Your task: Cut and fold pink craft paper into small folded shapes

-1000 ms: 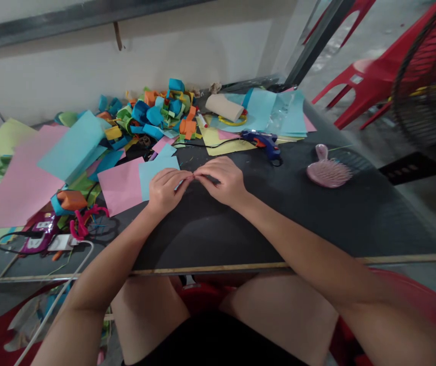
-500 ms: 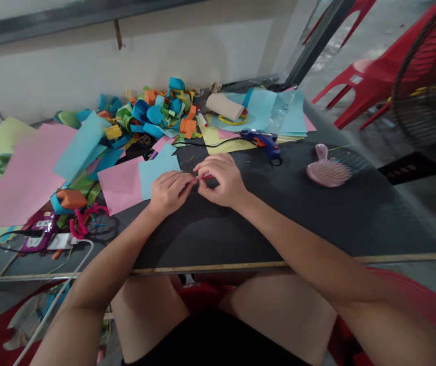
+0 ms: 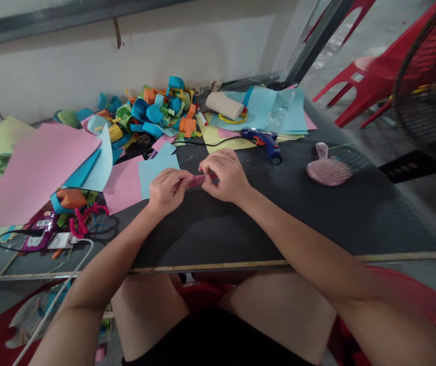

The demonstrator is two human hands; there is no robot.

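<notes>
Left hand [image 3: 166,190]: fingers pinched on one end of a pink paper strip [image 3: 197,179].
Right hand [image 3: 225,175]: fingers curled, gripping the other end.
Pink paper strip: small, narrow, folded flat, held level between both hands just above the black tabletop [image 3: 221,229], near its middle.
Light blue sheet [image 3: 157,168]: flat, just beyond the left hand, overlapping a pink sheet [image 3: 122,185].
Blue glue gun [image 3: 263,140]: lying farther back.
Pink hairbrush [image 3: 328,172]: well to the right.
Heap of folded coloured paper pieces [image 3: 157,112] and cardboard tube [image 3: 224,105]: by the wall.
</notes>
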